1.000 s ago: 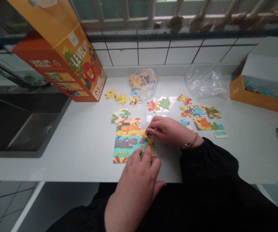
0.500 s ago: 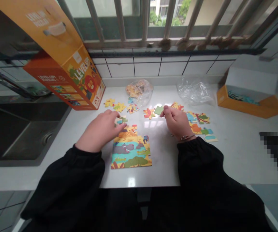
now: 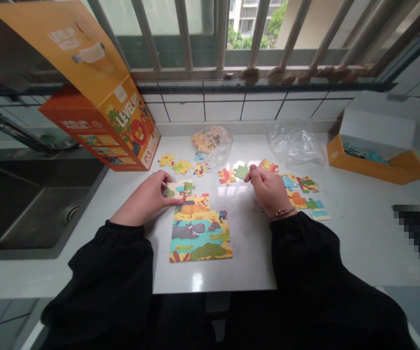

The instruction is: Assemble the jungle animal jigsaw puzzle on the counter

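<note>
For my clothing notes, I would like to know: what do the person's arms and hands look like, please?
Both arms wear loose black sleeves, the left sleeve and right sleeve gathered at the wrist. The left hand and right hand are without gloves. A thin bracelet, partly silvery, circles the right wrist; none shows on the left.
</note>
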